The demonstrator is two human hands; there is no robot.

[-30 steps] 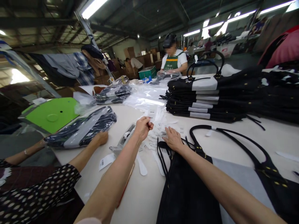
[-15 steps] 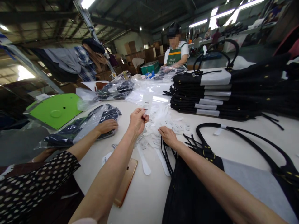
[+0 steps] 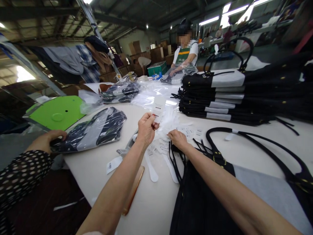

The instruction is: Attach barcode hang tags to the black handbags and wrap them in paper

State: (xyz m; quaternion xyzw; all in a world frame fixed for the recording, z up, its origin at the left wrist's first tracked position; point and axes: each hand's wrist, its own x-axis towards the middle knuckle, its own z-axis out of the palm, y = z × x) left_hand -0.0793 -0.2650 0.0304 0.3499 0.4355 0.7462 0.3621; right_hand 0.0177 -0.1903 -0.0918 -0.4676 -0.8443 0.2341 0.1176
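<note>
My left hand (image 3: pixel 146 128) pinches a white printed tag (image 3: pixel 159 107) and holds it upright above the table. Below and beyond it lies a loose heap of white tags and loops (image 3: pixel 168 123). My right hand (image 3: pixel 178 139) is closed at the heap's near right side; what its fingertips grip, if anything, is hidden. Under my right forearm lies a black bag (image 3: pixel 200 199) with a grey-white sheet (image 3: pixel 266 189) on it. The bag's thin black cords (image 3: pixel 172 160) hang just below my right hand, and its looped handle (image 3: pixel 259 143) stretches to the right.
Black bags (image 3: pixel 200 101) are stacked at the back right. On the left, a co-worker's hand (image 3: pixel 52 138) touches a plastic-wrapped bag (image 3: pixel 97 129). A phone (image 3: pixel 134 192) lies beneath my left forearm. A green panel (image 3: pixel 58 112) and another person (image 3: pixel 184 55) are farther back.
My left hand has shifted slightly right with the tag. My right hand has hardly moved. The co-worker's hand has slid left to the near end of the wrapped bag.
</note>
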